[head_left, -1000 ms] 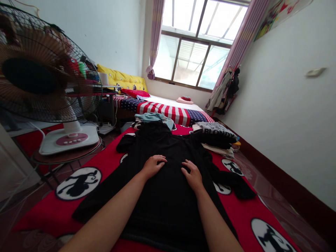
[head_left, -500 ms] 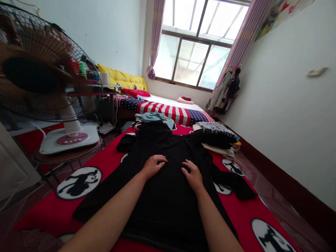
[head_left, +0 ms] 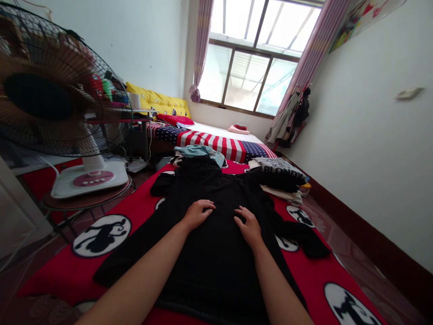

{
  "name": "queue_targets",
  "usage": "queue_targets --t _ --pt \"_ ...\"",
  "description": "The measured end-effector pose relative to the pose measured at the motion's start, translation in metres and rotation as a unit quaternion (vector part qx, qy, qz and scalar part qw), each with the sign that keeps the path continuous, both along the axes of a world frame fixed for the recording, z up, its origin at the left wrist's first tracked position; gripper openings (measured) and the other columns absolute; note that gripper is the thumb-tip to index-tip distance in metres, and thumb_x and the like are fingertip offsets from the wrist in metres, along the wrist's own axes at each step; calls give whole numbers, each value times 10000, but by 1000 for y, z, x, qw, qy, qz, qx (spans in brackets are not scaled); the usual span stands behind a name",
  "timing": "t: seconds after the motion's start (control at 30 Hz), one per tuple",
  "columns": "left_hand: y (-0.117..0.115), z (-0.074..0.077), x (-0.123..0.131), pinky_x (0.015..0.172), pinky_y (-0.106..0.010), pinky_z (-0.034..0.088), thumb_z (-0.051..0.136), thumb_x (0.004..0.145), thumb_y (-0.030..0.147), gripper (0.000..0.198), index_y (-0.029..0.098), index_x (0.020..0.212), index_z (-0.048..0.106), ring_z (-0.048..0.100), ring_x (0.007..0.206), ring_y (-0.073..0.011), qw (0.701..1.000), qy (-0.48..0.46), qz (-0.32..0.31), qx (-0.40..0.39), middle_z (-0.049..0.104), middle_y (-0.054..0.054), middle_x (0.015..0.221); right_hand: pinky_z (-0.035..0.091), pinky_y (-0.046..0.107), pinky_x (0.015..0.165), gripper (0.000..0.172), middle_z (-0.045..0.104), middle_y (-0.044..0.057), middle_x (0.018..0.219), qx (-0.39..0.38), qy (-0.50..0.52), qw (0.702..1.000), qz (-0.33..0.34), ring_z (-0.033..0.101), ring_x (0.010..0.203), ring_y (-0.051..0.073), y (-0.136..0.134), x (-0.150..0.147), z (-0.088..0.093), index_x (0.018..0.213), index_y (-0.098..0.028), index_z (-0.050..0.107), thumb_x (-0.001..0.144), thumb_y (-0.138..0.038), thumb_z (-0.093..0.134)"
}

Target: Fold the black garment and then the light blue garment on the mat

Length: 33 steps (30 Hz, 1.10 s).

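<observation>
A black long-sleeved top (head_left: 216,253) lies spread out on a red blanket (head_left: 71,280) printed with white circles and dark figures. Its lower hem is toward me and its bunched upper end points away. One sleeve stretches out to the right, bent at its end. My left hand (head_left: 199,214) rests on the middle of the top, palm down, fingers stretched forward. To its right, my right hand (head_left: 249,225) lies on the same cloth with its fingers apart. Neither hand grips the fabric.
Folded clothes (head_left: 279,174) are stacked at the far right, one with lettering. A light blue garment (head_left: 199,152) lies beyond the top. On the left a fan (head_left: 61,95) stands on a round stool (head_left: 91,198). A bed (head_left: 216,140) is below the window.
</observation>
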<state>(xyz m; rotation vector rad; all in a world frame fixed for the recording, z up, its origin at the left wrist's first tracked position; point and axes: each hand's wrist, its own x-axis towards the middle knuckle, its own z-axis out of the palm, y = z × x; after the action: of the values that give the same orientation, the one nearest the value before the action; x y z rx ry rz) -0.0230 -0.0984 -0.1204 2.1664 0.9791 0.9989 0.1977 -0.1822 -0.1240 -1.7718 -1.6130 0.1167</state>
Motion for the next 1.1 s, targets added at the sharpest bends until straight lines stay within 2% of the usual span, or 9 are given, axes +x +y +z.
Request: queue_targets --t 1.1 --pt "-2 2 -1 1042 -359 400 580 787 205 214 259 924 736 570 1133 -206 1000 2 0 1 679 -16 1124 309 464 1084 316 563 67 1310 -4 -1 1000 8 442 1283 244 0 2 -2 1091 -239 667 809 -324 553"
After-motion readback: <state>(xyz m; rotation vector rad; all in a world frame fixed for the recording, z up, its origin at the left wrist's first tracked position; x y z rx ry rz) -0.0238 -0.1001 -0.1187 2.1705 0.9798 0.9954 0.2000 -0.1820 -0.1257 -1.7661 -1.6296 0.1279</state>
